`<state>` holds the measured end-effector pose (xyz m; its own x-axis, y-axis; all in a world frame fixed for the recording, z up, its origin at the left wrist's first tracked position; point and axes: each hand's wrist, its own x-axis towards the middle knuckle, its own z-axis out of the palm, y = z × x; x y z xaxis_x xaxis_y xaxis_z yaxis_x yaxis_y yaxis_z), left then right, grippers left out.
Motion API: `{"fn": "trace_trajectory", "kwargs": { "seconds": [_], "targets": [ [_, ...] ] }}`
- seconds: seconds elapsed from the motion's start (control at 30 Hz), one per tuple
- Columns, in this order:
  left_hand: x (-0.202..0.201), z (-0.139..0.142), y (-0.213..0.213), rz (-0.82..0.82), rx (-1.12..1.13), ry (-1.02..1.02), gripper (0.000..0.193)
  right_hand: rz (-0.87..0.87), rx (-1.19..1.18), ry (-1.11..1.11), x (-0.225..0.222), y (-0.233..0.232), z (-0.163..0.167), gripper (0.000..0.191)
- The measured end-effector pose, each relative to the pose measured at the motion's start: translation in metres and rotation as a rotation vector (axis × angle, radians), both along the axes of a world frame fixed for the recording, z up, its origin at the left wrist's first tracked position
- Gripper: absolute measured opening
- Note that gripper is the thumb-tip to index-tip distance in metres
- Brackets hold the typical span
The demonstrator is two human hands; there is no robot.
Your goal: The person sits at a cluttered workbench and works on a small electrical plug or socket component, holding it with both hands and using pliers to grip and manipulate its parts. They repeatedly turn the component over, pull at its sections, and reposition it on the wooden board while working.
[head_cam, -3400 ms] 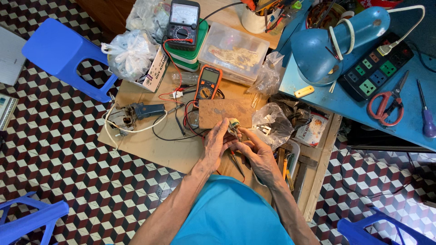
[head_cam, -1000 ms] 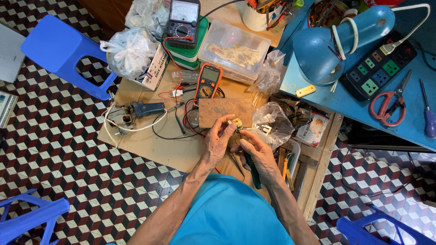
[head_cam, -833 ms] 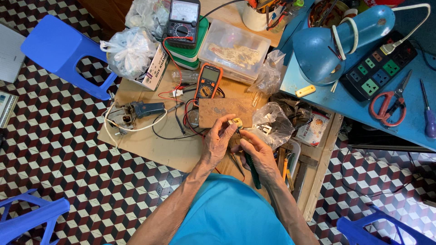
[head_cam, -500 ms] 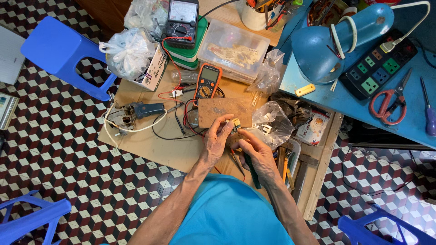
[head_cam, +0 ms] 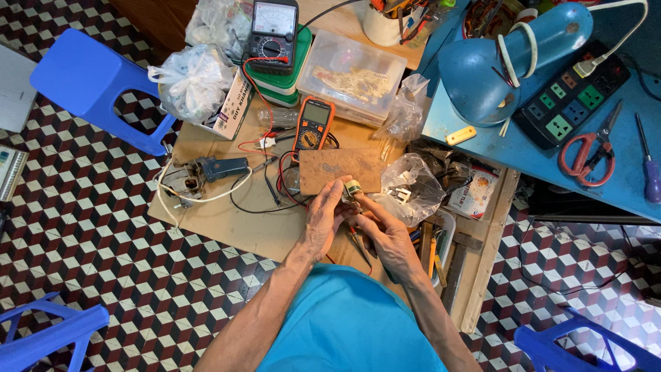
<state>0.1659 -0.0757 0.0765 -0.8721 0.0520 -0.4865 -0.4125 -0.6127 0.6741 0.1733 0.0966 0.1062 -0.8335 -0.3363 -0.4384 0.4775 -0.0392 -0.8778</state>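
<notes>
Landmark: brown board (head_cam: 341,170) lying flat on the wooden bench (head_cam: 227,220); every place below is told from it.
Held part: small round part with a green and pale body (head_cam: 353,188), just off the board's near edge, by its right half; too small to name more closely.
Left hand (head_cam: 323,220): below the board's near edge, fingers curled shut around the part from its left side.
Right hand (head_cam: 385,234): below and right of the board, fingers pinched toward the same part from its right; a slim dark tool seems to run down under this hand, though I cannot tell how it is gripped.
Key relation: the part sits between the two sets of fingertips, both hands touching it, the left slightly nearer.
Part's long axis: cannot tell.
Counts: two meters, an orange digital multimeter (head_cam: 313,125) just beyond the board and a black analogue meter (head_cam: 273,27) further beyond; one blue desk lamp (head_cam: 509,58) and one pair of red-handled scissors (head_cam: 586,148) to the right.
</notes>
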Motion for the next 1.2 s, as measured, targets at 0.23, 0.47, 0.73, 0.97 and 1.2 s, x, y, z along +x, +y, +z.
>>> {"fn": "trace_trajectory", "kwargs": {
  "seconds": [0.23, 0.47, 0.73, 0.97, 1.2],
  "targets": [
    [0.0, 0.015, -0.006, -0.068, 0.092, -0.022, 0.052, -0.017, 0.007, 0.004, 0.004, -0.001, -0.002, 0.05],
    [0.003, 0.012, -0.009, -0.164, -0.035, 0.004, 0.055, -0.075, -0.016, -0.083, 0.005, 0.001, 0.001, 0.048],
    [0.0, -0.007, 0.004, 0.017, -0.257, 0.034, 0.057, -0.229, -0.207, -0.278, 0.019, 0.021, 0.007, 0.053],
    [-0.005, -0.001, -0.016, 0.081, 0.089, -0.143, 0.04, -0.54, -0.298, -0.283, 0.011, 0.065, -0.04, 0.054],
    [-0.011, 0.009, -0.014, 0.081, 0.342, -0.138, 0.042, -0.493, -0.122, -0.172, -0.007, 0.053, -0.028, 0.053]
  ]
}}
